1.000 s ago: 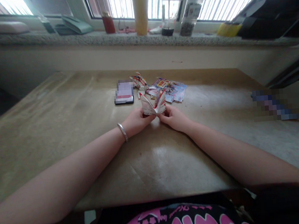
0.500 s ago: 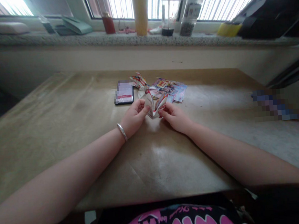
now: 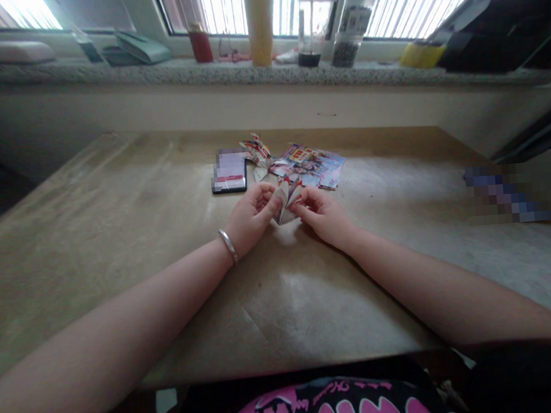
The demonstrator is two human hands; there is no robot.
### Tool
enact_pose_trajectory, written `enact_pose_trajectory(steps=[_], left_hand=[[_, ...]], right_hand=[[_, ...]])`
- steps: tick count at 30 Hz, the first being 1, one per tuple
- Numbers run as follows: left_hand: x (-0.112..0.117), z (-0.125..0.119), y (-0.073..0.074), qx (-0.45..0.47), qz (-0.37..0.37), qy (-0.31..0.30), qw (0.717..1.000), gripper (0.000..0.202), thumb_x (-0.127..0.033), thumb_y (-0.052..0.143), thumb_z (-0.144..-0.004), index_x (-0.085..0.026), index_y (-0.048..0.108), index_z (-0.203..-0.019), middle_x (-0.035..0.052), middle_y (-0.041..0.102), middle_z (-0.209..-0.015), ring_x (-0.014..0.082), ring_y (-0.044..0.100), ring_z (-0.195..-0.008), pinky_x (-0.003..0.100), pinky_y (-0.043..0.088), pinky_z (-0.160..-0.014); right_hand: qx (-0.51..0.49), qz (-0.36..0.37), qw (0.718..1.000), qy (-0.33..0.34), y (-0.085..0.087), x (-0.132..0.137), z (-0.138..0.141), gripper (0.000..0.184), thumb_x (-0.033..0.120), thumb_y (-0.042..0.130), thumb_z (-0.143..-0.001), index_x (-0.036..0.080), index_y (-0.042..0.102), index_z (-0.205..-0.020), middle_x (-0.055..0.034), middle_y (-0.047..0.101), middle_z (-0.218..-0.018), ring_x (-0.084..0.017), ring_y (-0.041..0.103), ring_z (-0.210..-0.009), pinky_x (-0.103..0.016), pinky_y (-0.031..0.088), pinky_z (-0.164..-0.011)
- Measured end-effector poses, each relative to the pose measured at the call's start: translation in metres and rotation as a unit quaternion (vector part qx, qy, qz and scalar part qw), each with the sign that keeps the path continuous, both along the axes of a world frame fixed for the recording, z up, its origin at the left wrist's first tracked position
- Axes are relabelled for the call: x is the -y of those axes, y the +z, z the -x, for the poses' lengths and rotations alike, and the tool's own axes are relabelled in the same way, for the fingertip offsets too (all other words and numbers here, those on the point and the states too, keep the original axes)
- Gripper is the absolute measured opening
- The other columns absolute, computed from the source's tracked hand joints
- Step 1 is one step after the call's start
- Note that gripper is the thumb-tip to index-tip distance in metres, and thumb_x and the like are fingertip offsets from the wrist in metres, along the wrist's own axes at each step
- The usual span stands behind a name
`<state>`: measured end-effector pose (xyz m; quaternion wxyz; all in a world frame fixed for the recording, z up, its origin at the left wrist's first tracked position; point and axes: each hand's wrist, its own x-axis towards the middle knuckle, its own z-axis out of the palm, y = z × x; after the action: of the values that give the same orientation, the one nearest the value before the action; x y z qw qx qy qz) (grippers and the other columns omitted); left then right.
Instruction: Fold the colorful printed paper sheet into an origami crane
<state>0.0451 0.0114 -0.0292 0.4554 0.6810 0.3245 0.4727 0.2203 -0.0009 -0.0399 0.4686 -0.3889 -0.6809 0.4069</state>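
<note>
Pinching a folded printed paper piece [image 3: 287, 200] between the curled fingers of the left hand [image 3: 252, 218] and right hand [image 3: 324, 216], both gripping it, just in front of loose printed sheets [image 3: 308, 166] on the table [image 3: 92, 246]. Too hard a pinch could crease or tear it; a slip could drop it onto the sheets. Print too small to read, no brand legible, blurred phone [image 3: 229, 171] unreadable
</note>
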Motion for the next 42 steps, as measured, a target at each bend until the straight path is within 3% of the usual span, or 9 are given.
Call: enact_pose_trajectory(steps=[7, 12, 16, 23, 28, 33, 37, 42], left_hand=[[-0.002, 0.000, 0.000, 0.028, -0.006, 0.026, 0.999, 0.033, -0.047, 0.067, -0.076, -0.018, 0.053, -0.084, -0.0014, 0.062, -0.072, 0.0115, 0.060, -0.067, 0.023, 0.048, -0.062], [0.001, 0.001, 0.002, 0.006, -0.018, 0.037, 0.999, 0.030, -0.044, 0.069, -0.075, -0.017, 0.057, -0.079, -0.0004, 0.062, -0.073, 0.0114, 0.059, -0.067, 0.024, 0.049, -0.064], [0.005, 0.001, 0.004, 0.012, -0.015, 0.027, 0.999, 0.031, -0.043, 0.070, -0.075, -0.016, 0.060, -0.088, 0.0012, 0.065, -0.078, 0.0123, 0.062, -0.069, 0.025, 0.051, -0.066], [0.007, 0.001, 0.005, 0.024, -0.046, 0.059, 0.997, 0.025, -0.038, 0.071, -0.075, -0.016, 0.061, -0.082, 0.0015, 0.065, -0.077, 0.0122, 0.063, -0.070, 0.024, 0.052, -0.065], [0.008, 0.002, 0.004, 0.009, -0.056, 0.051, 0.997, 0.021, -0.034, 0.068, -0.077, -0.015, 0.061, -0.082, 0.0014, 0.063, -0.078, 0.0109, 0.061, -0.069, 0.022, 0.052, -0.065], [0.010, 0.001, 0.004, -0.017, -0.068, 0.025, 0.997, 0.024, -0.037, 0.069, -0.078, -0.016, 0.063, -0.088, 0.0038, 0.064, -0.085, 0.0130, 0.063, -0.077, 0.025, 0.053, -0.071], [0.011, 0.001, 0.004, 0.002, -0.049, 0.011, 0.999, 0.028, -0.039, 0.072, -0.076, -0.016, 0.062, -0.088, 0.0026, 0.065, -0.080, 0.0123, 0.063, -0.072, 0.025, 0.054, -0.069], [0.012, 0.001, 0.007, 0.023, -0.027, 0.035, 0.999, 0.032, -0.045, 0.071, -0.075, -0.016, 0.062, -0.084, 0.0035, 0.068, -0.080, 0.0138, 0.066, -0.071, 0.025, 0.055, -0.065]], right_hand=[[-0.016, 0.017, 1.000, -0.009, 0.004, 0.003, 0.001, 0.029, 0.048, 0.060, -0.080, 0.022, 0.052, -0.090, 0.0013, 0.058, -0.077, -0.012, 0.053, -0.067, -0.025, 0.045, -0.059], [-0.032, 0.000, 0.999, -0.030, 0.004, 0.003, 0.000, 0.031, 0.050, 0.064, -0.078, 0.022, 0.052, -0.080, 0.0026, 0.056, -0.071, -0.010, 0.050, -0.062, -0.024, 0.043, -0.056], [-0.011, -0.019, 0.999, -0.033, 0.006, 0.007, 0.001, 0.030, 0.048, 0.064, -0.079, 0.020, 0.053, -0.077, 0.0011, 0.057, -0.074, -0.011, 0.051, -0.064, -0.025, 0.042, -0.056], [-0.005, -0.038, 0.998, -0.057, 0.007, 0.010, 0.001, 0.029, 0.048, 0.066, -0.078, 0.021, 0.055, -0.082, 0.0004, 0.058, -0.077, -0.013, 0.055, -0.071, -0.025, 0.044, -0.059], [-0.032, -0.035, 0.998, -0.043, 0.008, 0.010, 0.002, 0.027, 0.046, 0.066, -0.079, 0.023, 0.055, -0.088, 0.0004, 0.060, -0.079, -0.012, 0.056, -0.070, -0.025, 0.044, -0.057], [-0.002, -0.040, 0.998, -0.051, 0.013, 0.015, 0.003, 0.030, 0.050, 0.065, -0.078, 0.021, 0.055, -0.078, 0.0000, 0.060, -0.075, -0.012, 0.056, -0.067, -0.026, 0.047, -0.058], [0.008, -0.043, 0.998, -0.052, 0.016, 0.018, 0.004, 0.027, 0.046, 0.064, -0.079, 0.021, 0.056, -0.077, -0.0003, 0.061, -0.075, -0.012, 0.056, -0.066, -0.026, 0.046, -0.057], [-0.003, -0.047, 0.998, -0.049, 0.016, 0.018, 0.002, 0.022, 0.042, 0.062, -0.081, 0.021, 0.056, -0.078, -0.0004, 0.060, -0.077, -0.012, 0.056, -0.069, -0.026, 0.047, -0.059]])
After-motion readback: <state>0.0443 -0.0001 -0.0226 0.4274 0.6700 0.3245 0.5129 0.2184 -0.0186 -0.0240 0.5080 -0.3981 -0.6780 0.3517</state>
